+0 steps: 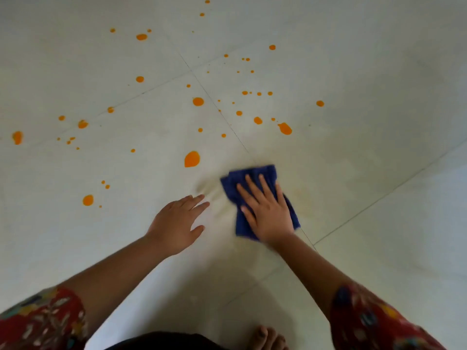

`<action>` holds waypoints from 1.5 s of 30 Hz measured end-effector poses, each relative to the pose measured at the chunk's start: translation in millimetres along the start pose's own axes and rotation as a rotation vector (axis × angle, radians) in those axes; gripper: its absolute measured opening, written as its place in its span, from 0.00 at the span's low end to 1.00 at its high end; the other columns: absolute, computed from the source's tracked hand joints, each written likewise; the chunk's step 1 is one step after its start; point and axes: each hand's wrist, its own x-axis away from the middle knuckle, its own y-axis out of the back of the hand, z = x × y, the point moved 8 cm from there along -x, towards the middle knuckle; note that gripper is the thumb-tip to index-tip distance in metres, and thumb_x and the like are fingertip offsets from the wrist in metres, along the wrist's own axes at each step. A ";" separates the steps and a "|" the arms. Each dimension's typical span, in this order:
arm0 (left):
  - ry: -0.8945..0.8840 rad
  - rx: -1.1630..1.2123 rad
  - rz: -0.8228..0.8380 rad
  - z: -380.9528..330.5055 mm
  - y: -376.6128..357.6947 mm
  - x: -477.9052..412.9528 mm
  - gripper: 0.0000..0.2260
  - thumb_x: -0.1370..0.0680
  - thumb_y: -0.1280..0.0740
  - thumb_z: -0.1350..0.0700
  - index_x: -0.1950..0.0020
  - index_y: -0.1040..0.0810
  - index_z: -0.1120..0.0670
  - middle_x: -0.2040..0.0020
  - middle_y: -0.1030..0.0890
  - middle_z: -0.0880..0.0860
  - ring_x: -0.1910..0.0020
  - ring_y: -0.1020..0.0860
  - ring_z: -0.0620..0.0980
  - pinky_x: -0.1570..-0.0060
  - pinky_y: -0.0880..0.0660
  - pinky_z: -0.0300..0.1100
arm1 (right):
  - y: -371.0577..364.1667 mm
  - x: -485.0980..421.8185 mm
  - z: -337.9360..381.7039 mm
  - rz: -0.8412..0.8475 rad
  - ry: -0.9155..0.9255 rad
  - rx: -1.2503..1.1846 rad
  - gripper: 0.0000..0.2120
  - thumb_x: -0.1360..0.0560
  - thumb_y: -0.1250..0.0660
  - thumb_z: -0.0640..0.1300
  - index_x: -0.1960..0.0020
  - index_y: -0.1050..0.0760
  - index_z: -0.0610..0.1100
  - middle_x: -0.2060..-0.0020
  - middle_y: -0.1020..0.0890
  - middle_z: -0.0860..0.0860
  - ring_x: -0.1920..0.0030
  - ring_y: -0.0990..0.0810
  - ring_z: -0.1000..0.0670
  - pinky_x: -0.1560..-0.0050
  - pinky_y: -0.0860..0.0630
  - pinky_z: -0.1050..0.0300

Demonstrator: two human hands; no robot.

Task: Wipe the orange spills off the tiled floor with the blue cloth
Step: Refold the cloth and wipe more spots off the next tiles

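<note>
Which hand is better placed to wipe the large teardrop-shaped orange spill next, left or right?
Right. The right hand presses flat on the blue fabric cloth, which lies close to the large orange teardrop spill. The left hand is bare, with no cloth under it.

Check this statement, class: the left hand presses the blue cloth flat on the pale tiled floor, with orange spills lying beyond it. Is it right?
No. The head view shows the right hand pressing the blue cloth flat on the pale tiled floor; the orange spills do lie beyond it.
</note>
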 end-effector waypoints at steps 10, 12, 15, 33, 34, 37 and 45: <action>-0.062 -0.141 0.143 36.0 66.4 -21.5 0.26 0.20 0.46 0.40 0.23 0.44 0.43 0.22 0.44 0.43 0.24 0.43 0.45 0.29 0.42 0.41 | 6.6 -75.5 0.8 -0.042 -0.230 -0.097 0.26 0.21 0.54 0.55 0.25 0.38 0.52 0.24 0.37 0.51 0.23 0.43 0.44 0.26 0.44 0.40; -0.071 -0.098 0.156 34.2 79.5 -24.8 0.25 0.20 0.42 0.42 0.24 0.43 0.42 0.22 0.43 0.42 0.25 0.42 0.44 0.29 0.42 0.41 | -1.9 -47.2 34.1 -0.007 -0.048 -0.072 0.25 0.20 0.51 0.55 0.24 0.38 0.53 0.25 0.37 0.51 0.24 0.42 0.44 0.26 0.43 0.41; -0.084 0.028 0.169 34.0 92.7 -20.8 0.24 0.20 0.41 0.43 0.24 0.41 0.41 0.23 0.42 0.40 0.25 0.41 0.44 0.30 0.40 0.42 | -5.8 21.8 44.9 0.052 0.170 -0.026 0.24 0.19 0.49 0.55 0.24 0.41 0.55 0.24 0.40 0.54 0.23 0.45 0.48 0.26 0.47 0.44; -0.086 0.437 0.071 138.3 79.5 -19.5 0.21 0.21 0.39 0.44 0.28 0.32 0.44 0.27 0.32 0.45 0.30 0.33 0.47 0.33 0.36 0.42 | 73.4 -48.6 70.0 0.200 -0.476 -0.750 0.17 0.16 0.46 0.44 0.31 0.31 0.57 0.33 0.27 0.57 0.33 0.28 0.52 0.36 0.36 0.61; -0.071 0.447 0.084 142.0 79.4 -18.8 0.20 0.21 0.39 0.44 0.29 0.31 0.44 0.28 0.32 0.45 0.30 0.33 0.47 0.34 0.36 0.42 | 92.2 -49.1 71.4 0.147 -0.524 -0.876 0.16 0.16 0.46 0.44 0.32 0.30 0.56 0.33 0.26 0.57 0.34 0.27 0.54 0.35 0.34 0.59; -0.098 0.486 0.057 146.1 94.4 -20.1 0.19 0.20 0.39 0.44 0.29 0.30 0.45 0.29 0.30 0.45 0.31 0.32 0.47 0.35 0.36 0.41 | 136.1 -57.7 75.2 0.041 -0.596 -1.141 0.16 0.16 0.48 0.44 0.32 0.29 0.50 0.35 0.24 0.56 0.36 0.25 0.58 0.39 0.29 0.63; -0.151 0.652 -0.143 147.2 151.1 -30.2 0.16 0.21 0.38 0.47 0.33 0.27 0.45 0.33 0.26 0.43 0.34 0.28 0.44 0.42 0.34 0.36 | 144.9 -110.2 43.5 -0.165 -0.786 -1.366 0.17 0.16 0.49 0.48 0.29 0.34 0.51 0.31 0.27 0.47 0.36 0.25 0.47 0.39 0.28 0.52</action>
